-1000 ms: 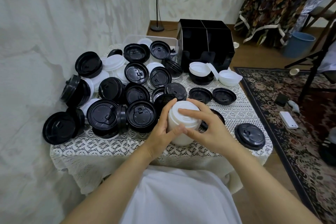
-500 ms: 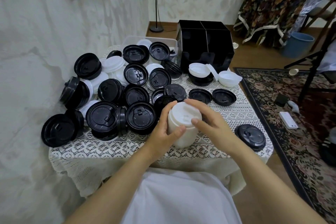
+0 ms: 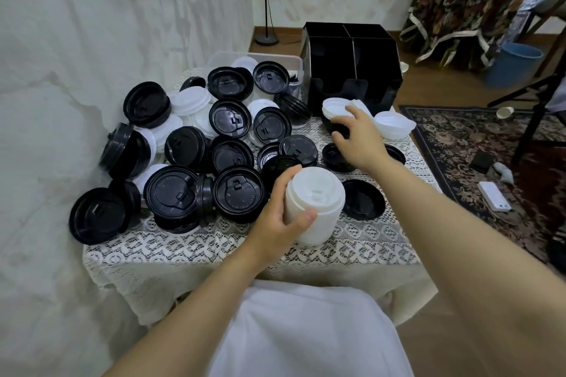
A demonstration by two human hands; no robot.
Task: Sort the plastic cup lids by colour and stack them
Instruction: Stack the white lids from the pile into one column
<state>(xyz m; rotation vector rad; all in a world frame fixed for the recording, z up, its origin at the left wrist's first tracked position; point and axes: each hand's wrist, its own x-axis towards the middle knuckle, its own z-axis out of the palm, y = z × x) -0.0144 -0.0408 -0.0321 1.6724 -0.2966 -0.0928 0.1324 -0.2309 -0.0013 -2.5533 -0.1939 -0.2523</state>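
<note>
White lid stack (image 3: 315,205) stands upright on the lace-covered tabletop (image 3: 214,242), near its front edge, top lid facing up. Left hand (image 3: 280,217) grips it from the left side: fingers (image 3: 289,176) are curled round the far side and the thumb lies across the near side, clamped on the stack.

Right hand (image 3: 360,138) is extended beyond and to the right of the stack. Its fingers (image 3: 355,115) are spread apart and loosely bent, holding nothing. Fingertips are at the edge of the upturned white lids (image 3: 335,109); contact cannot be confirmed. Those lids sit on a dark stack just beneath the fingertips.

A further set of upturned white lids (image 3: 395,125) lies just right of the right-hand fingers. One upturned black lid (image 3: 363,199) rests on the tabletop immediately right of the gripped stack, below the right forearm. Two more black lids lie partly hidden under the right hand.

Mixed pile of black lids (image 3: 232,193), with white lids among them, occupies the tabletop left of the left-hand fingers, several stacked or tilted on edge.

Black organiser (image 3: 352,64), divided into compartments, stands beyond the right-hand fingers. A clear tub (image 3: 226,58) holding lids sits to its left.
</note>
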